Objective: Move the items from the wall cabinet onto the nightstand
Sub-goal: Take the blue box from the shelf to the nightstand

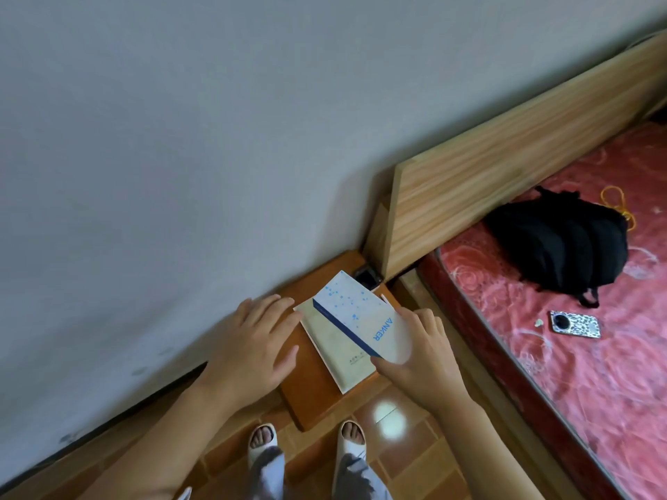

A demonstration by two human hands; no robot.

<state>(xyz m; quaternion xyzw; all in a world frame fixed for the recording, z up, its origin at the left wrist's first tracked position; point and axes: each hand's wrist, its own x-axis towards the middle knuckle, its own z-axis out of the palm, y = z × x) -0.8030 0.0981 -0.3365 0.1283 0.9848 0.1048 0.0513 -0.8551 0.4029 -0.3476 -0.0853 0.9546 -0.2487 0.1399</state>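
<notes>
Right hand (420,350) pinches the white box (364,313) by its near corner, left hand (252,341) flat and empty; box looks light, stiff, best gripped across its long edges.

Both bare forearms reach forward and down from the bottom of the view. The left hand (252,341) lies palm down, its fingers straight and slightly spread, thumb angled out toward the right hand, holding nothing. The right hand (420,350) is just beside it, level with it, its grip closed on the near end of a white box (361,312): the thumb presses the box's near corner and the fingers curl over its far edge.
</notes>
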